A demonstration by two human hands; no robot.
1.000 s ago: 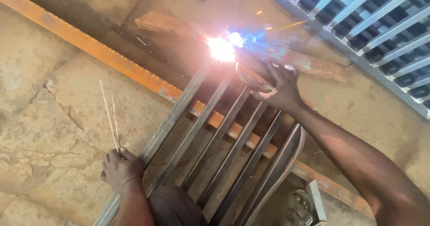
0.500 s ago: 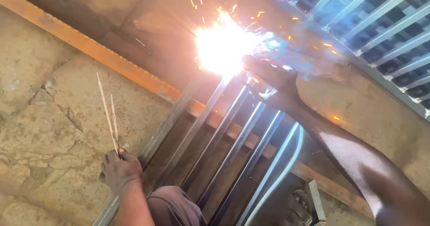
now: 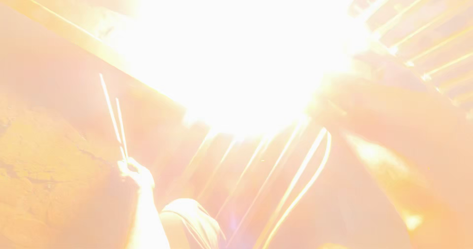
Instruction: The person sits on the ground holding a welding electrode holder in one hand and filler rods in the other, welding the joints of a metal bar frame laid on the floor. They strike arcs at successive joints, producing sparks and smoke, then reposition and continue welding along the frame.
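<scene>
Left of the barred metal frame (image 3: 276, 180), the left hand (image 3: 135, 172) has its grip clenched on two thin welding rods (image 3: 114, 118) pointing up. White glare (image 3: 241, 47) above the frame hides the right hand; its grip cannot be told.

A white welding glare (image 3: 241, 47) blots out the upper middle of the view, hiding the right hand entirely and the top ends of the metal bars (image 3: 295, 180). The right forearm (image 3: 394, 130) shows only as a washed-out shape, cut off at the right edge. Left hand (image 3: 135, 172) is pale and blurred; its fingers around 2 thin rods (image 3: 116, 118) cannot be told apart.
</scene>
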